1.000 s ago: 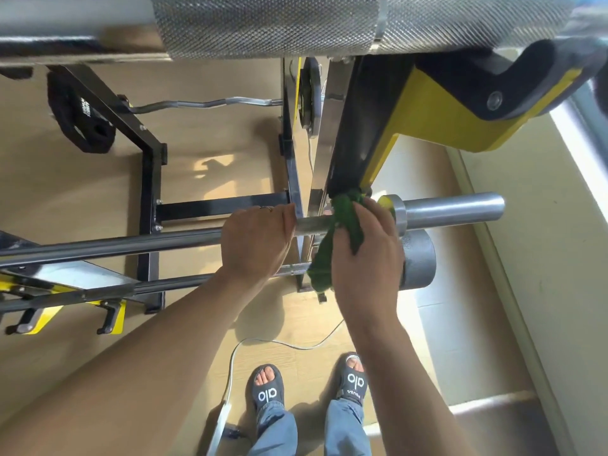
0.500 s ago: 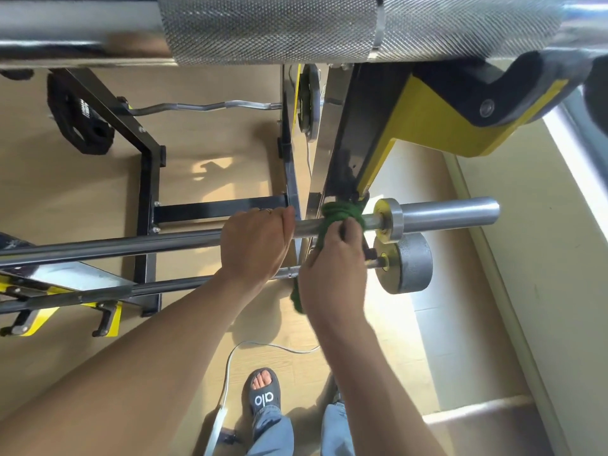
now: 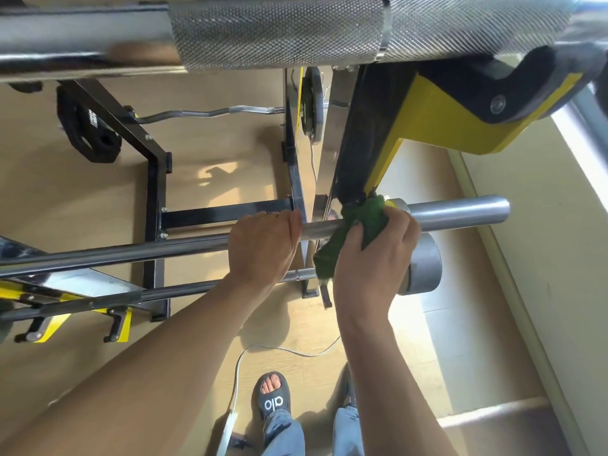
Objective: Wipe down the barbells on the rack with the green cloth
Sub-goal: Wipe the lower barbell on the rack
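Note:
A steel barbell (image 3: 131, 253) lies across the rack at waist height, its bare sleeve (image 3: 460, 210) pointing right. My left hand (image 3: 263, 248) is wrapped over the shaft just left of the rack upright. My right hand (image 3: 375, 255) presses the green cloth (image 3: 365, 222) around the shaft beside the collar, next to the yellow and black hook (image 3: 371, 179). Part of the cloth hangs below the bar. A second, knurled barbell (image 3: 279, 31) crosses the top of the view, very close to the camera. A lower bar (image 3: 204, 289) with a grey end weight (image 3: 424, 268) sits beneath.
Black rack frame (image 3: 154, 205) stands on the wooden floor. A curl bar (image 3: 210, 112) and a black plate (image 3: 88, 133) lie further back. A white cable (image 3: 250, 353) trails on the floor by my sandalled feet (image 3: 271, 398). A pale wall (image 3: 543, 258) runs along the right.
My right hand with the cloth slid left along the shaft, then back right to the collar. My left hand has kept its grip on the bar.

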Tool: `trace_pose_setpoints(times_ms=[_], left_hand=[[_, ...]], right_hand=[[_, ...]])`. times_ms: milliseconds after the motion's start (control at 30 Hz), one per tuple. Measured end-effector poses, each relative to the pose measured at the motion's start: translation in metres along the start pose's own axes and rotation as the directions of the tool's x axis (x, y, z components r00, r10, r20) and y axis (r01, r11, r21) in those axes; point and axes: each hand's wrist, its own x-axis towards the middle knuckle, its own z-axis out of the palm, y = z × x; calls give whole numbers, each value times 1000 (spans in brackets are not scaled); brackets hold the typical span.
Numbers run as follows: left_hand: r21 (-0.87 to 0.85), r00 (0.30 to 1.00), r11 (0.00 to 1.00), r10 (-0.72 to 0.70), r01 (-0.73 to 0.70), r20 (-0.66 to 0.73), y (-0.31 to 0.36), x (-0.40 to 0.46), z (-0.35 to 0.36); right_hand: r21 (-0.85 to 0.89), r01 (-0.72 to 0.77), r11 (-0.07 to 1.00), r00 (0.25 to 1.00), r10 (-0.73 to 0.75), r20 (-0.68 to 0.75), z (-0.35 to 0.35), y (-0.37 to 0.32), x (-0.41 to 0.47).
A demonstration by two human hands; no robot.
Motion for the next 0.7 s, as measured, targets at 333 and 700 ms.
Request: trace_pose_setpoints(times_ms=[333, 700], left_hand=[[25, 999, 998, 51, -51, -9, 0, -1, -3], [-48, 997, 999, 6, -9, -75, 0, 0, -5]], right_hand=[[-229, 18, 973, 969, 40, 244, 18, -5, -13], [-93, 105, 990, 982, -89, 168, -20, 6, 3]])
